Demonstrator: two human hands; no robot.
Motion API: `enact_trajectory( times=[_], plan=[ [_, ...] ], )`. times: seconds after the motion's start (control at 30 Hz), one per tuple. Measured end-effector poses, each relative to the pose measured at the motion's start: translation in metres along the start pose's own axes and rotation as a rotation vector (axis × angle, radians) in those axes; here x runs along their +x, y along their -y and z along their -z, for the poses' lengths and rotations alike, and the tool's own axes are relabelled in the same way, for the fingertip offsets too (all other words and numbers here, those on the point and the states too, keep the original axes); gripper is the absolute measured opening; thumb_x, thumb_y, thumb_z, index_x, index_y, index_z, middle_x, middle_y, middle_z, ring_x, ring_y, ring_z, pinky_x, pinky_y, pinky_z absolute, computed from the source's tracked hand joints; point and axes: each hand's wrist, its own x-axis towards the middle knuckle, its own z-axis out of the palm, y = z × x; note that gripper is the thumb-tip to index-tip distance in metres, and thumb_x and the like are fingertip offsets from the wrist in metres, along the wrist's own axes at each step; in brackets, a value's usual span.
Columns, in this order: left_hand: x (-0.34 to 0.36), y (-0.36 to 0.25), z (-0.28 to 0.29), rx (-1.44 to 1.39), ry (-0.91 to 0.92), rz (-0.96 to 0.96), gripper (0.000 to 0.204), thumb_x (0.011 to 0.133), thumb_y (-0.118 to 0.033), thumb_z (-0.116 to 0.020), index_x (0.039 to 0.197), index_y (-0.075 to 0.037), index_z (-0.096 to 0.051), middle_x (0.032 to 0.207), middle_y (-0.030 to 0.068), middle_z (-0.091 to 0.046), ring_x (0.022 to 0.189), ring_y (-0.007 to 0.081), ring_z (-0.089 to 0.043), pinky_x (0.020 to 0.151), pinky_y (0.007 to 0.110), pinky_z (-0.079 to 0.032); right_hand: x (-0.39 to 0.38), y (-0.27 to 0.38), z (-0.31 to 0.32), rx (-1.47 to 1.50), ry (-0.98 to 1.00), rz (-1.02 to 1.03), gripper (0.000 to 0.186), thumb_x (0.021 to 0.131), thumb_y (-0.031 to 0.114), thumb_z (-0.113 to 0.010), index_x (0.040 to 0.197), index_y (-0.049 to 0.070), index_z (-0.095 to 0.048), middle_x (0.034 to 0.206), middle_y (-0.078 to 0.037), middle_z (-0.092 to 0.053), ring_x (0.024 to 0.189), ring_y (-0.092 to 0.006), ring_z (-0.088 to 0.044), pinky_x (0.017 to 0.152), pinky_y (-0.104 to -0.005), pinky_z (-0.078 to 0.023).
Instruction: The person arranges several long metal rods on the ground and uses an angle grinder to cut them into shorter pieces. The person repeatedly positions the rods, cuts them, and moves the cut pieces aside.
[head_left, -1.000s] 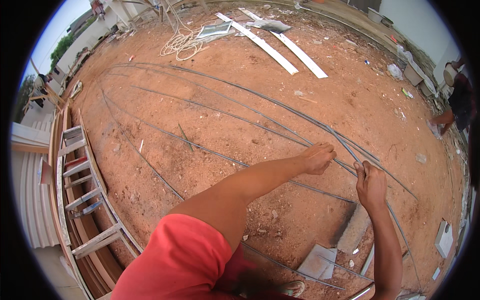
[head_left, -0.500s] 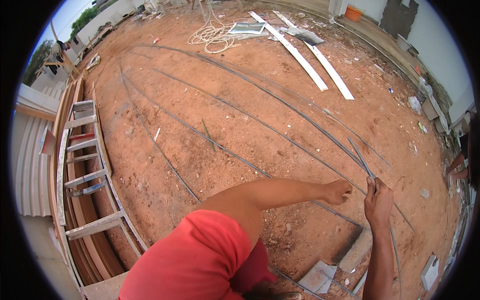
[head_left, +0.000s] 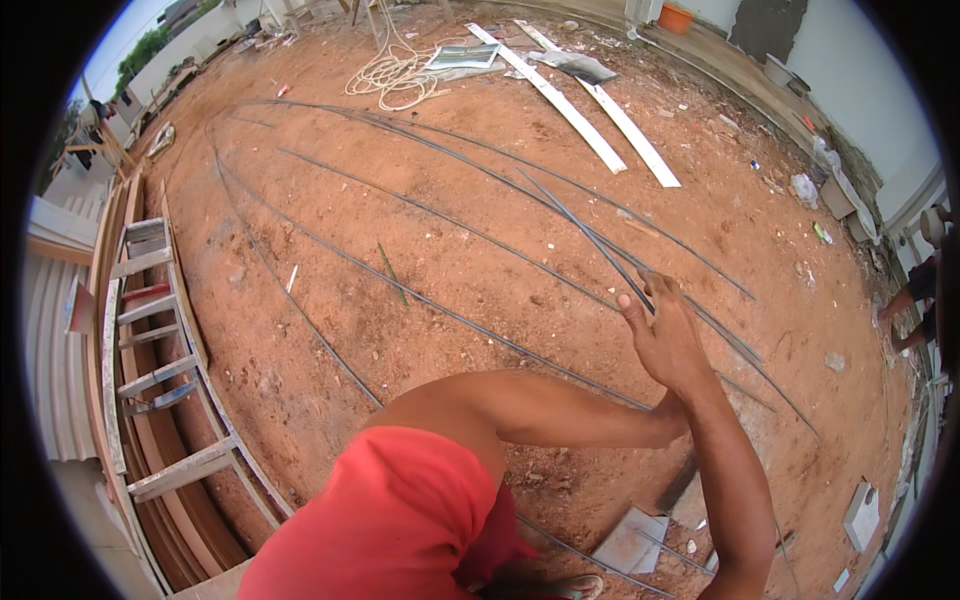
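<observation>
My right hand (head_left: 665,335) is closed around a thin grey steel rod (head_left: 575,225), thumb on the near side and fingers over the far side. The rod's free end points away to the far left, crossing a pair of long dark rods (head_left: 470,160) on the ground. My left arm (head_left: 560,410), in a red sleeve, reaches across to the right. Its hand is hidden behind my right wrist, so its fingers do not show. More long rods (head_left: 450,312) lie spread over the reddish dirt (head_left: 330,210) in front of me.
An aluminium ladder (head_left: 155,380) lies on wooden boards (head_left: 180,470) at the left. Two white strips (head_left: 560,100), a coiled pale hose (head_left: 385,80) and an orange bucket (head_left: 675,17) are farther off. A tile (head_left: 632,540) lies near my feet. Another person's arm (head_left: 898,303) shows at the right edge.
My right hand has moved away from me and leftward with the rod, whose free end now reaches farther to the far left. My left hand has gone behind the right wrist.
</observation>
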Motion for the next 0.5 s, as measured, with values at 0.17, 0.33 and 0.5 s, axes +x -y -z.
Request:
enact_trajectory(
  times=[0.17, 0.33, 0.5],
  plan=[
    [0.058, -0.076, 0.126, -0.070, -0.571, 0.219, 0.052, 0.112, -0.045, -0.036, 0.100, 0.003, -0.053, 0.079, 0.0193, -0.065, 0.064, 0.0290, -0.071, 0.055, 0.039, -0.066, -0.116, -0.130, 0.069, -0.110, 0.002, -0.244, 0.071, 0.096, 0.049, -0.066, 0.146, 0.002, -0.052, 0.144, -0.029, -0.052, 0.137, -0.0456, -0.048, 0.115, -0.0559, -0.037],
    [0.075, -0.116, 0.288, 0.128, -1.077, 0.128, 0.052, 0.111, -0.047, -0.033, 0.102, 0.000, -0.051, 0.066, 0.0127, -0.057, 0.047, 0.0268, -0.063, 0.036, 0.037, -0.050, -0.273, -0.255, 0.085, -0.380, 0.180, -0.494, 0.097, 0.070, 0.044, -0.088, 0.150, 0.007, -0.047, 0.147, -0.025, -0.048, 0.138, -0.0441, -0.044, 0.116, -0.0564, -0.032],
    [0.021, -0.149, 0.403, 0.241, -1.291, 0.166, 0.044, 0.111, -0.038, -0.034, 0.095, -0.003, -0.055, 0.066, 0.0118, -0.054, 0.042, 0.0249, -0.049, 0.038, 0.040, -0.043, -0.351, -0.291, 0.074, -0.343, 0.182, -0.504, 0.084, 0.073, 0.036, -0.085, 0.145, 0.008, -0.051, 0.141, -0.026, -0.050, 0.131, -0.0470, -0.048, 0.109, -0.0580, -0.039]
  ],
)
